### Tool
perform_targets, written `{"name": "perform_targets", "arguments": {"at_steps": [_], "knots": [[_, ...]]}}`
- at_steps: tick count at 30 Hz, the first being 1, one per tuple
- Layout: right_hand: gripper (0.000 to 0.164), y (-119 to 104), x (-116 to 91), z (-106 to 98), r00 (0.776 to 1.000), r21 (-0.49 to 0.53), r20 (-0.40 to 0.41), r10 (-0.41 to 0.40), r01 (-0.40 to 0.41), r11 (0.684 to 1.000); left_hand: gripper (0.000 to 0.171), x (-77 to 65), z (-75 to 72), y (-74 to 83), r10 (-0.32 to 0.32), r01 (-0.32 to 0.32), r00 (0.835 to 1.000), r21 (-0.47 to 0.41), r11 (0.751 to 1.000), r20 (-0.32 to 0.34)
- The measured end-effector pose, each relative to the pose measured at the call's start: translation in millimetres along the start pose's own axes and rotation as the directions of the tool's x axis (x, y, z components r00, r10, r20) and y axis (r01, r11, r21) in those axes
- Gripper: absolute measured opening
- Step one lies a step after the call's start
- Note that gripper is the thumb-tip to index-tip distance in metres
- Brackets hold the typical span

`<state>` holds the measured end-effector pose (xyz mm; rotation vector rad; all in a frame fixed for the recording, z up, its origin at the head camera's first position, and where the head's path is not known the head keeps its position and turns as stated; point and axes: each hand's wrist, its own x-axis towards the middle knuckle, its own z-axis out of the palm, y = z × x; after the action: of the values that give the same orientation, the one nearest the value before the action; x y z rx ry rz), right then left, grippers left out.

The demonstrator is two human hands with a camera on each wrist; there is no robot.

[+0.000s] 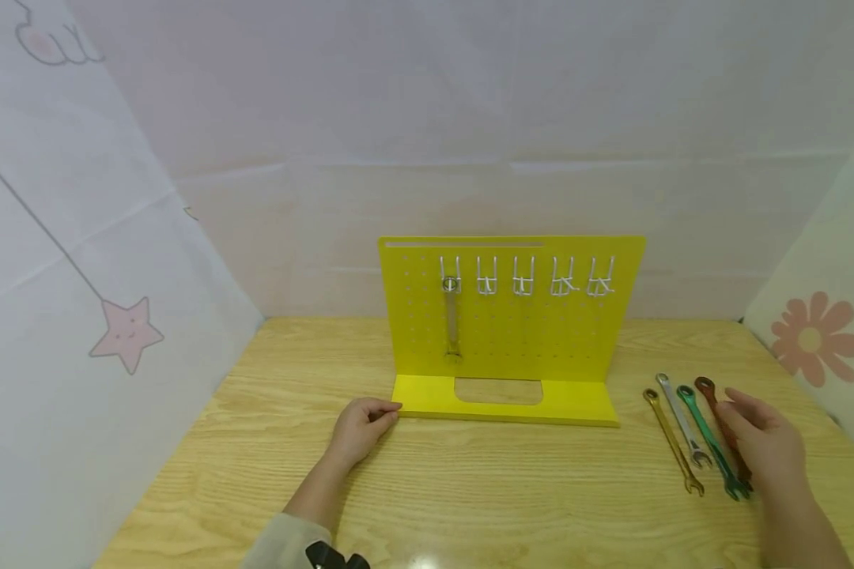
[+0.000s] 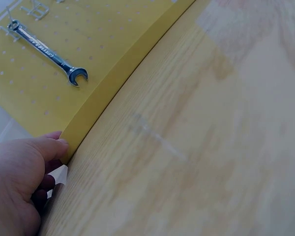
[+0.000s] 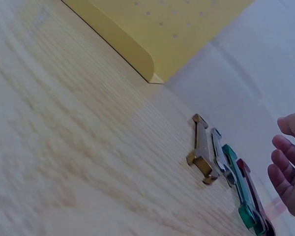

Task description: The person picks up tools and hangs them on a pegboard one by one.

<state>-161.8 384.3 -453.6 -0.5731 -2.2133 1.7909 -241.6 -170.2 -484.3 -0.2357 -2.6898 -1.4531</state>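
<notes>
My left hand [image 1: 357,432] pinches the left front corner of the yellow pegboard [image 1: 427,332], the thumb and fingers at its base edge. From the board's leftmost hook hangs a silver combination wrench [image 2: 46,51], open end down. At the right, my right hand [image 1: 768,442] hovers by the red-brown wrench [image 1: 707,386], its fingers [image 3: 282,179] loosely bent and holding nothing. The hand partly covers that wrench in the head view. Left of it lie a green wrench [image 1: 704,431], a silver wrench [image 1: 678,415] and a gold wrench [image 1: 669,433], side by side.
Several white wire hooks [image 1: 523,284] line the board's upper part. The base has a rectangular cutout [image 1: 498,390]. A light wood table [image 1: 470,490] carries everything, with a pale printed cloth [image 1: 470,103] behind and at both sides.
</notes>
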Motion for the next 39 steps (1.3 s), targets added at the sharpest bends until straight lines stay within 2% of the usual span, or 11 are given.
{"name": "perform_targets", "arguments": {"at_steps": [4, 7, 11, 14, 15, 20, 22, 25, 36, 39], "knots": [[0.031, 6.3, 3.1, -6.7, 0.999, 0.074, -0.006, 0.043, -0.042, 0.996, 0.013, -0.2, -0.1, 0.6, 0.000, 0.000, 1.000, 0.010, 1.000, -0.004], [0.026, 9.7, 4.4, -8.6, 0.997, 0.127, -0.015, 0.073, -0.071, 0.989, 0.013, -0.5, 0.0, 1.3, -0.001, 0.001, 1.000, 0.014, 1.000, -0.006], [0.019, 11.7, 5.6, -9.0, 0.995, 0.117, -0.039, 0.091, -0.086, 0.989, 0.013, -1.2, 0.3, 2.4, 0.001, -0.001, 1.000, 0.017, 1.000, -0.007], [0.020, 11.2, 6.4, -9.6, 0.993, 0.017, -0.047, 0.105, -0.104, 0.994, 0.013, -1.6, 0.2, 3.3, -0.005, 0.005, 1.000, 0.017, 1.000, -0.007], [0.024, 10.8, 6.4, -9.8, 0.994, -0.040, -0.048, 0.103, -0.104, 0.994, 0.013, -1.7, 0.1, 3.6, -0.008, 0.008, 1.000, 0.016, 1.000, -0.006], [0.053, 11.0, 6.5, -10.2, 0.994, -0.197, -0.030, 0.101, -0.105, 0.975, 0.014, -1.7, -0.2, 3.7, -0.007, 0.007, 1.000, 0.016, 1.000, -0.004], [0.060, 11.9, 7.5, -9.9, 0.995, -0.222, -0.022, 0.099, -0.101, 0.970, 0.014, -1.5, -0.2, 3.5, -0.006, 0.006, 1.000, 0.014, 1.000, -0.001], [0.068, 13.5, 9.9, -10.0, 0.998, -0.321, -0.010, 0.066, -0.065, 0.945, 0.014, -1.1, -0.3, 3.1, -0.011, 0.011, 1.000, 0.007, 1.000, 0.000], [0.071, 16.6, 18.9, -12.5, 0.999, -0.543, 0.023, 0.035, -0.017, 0.840, 0.015, -1.1, -0.2, 2.0, -0.012, 0.012, 1.000, 0.001, 1.000, 0.005], [0.070, 16.8, 20.6, -11.2, 0.999, -0.561, 0.036, 0.024, 0.001, 0.828, 0.015, -1.5, -0.3, 2.4, -0.016, 0.016, 1.000, -0.003, 1.000, 0.010]]}}
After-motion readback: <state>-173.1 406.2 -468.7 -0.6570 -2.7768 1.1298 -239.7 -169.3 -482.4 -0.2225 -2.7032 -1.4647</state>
